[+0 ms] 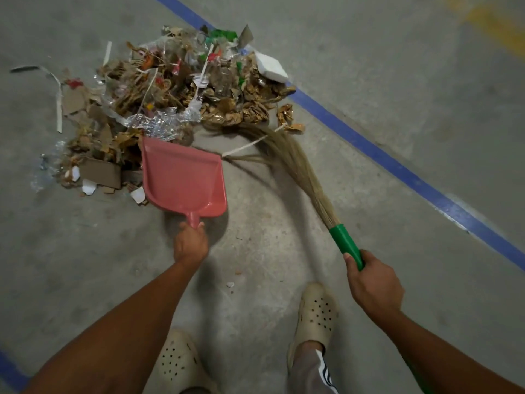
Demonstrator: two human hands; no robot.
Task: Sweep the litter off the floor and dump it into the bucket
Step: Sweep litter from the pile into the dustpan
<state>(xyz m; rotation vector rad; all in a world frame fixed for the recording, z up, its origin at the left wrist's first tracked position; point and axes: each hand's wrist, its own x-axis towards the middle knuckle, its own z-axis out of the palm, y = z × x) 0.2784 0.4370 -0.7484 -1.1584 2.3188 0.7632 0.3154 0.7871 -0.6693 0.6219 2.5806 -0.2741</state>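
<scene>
A heap of litter (170, 89) lies on the concrete floor: torn cardboard, crumpled brown paper, clear plastic, white strips and a white foam block (270, 66). My left hand (191, 243) grips the handle of a pink dustpan (183, 177), whose mouth faces the near edge of the heap; the pan holds nothing. My right hand (372, 282) grips the green handle of a grass broom (298, 169). Its bristles bend left and touch the heap's near right side. No bucket is in view.
A blue floor line (397, 166) runs diagonally from top centre to the right edge behind the heap. Another blue mark (11, 371) sits at bottom left. My two feet in beige perforated clogs (318, 311) stand just behind the dustpan. Small scraps (230, 284) dot the floor near them.
</scene>
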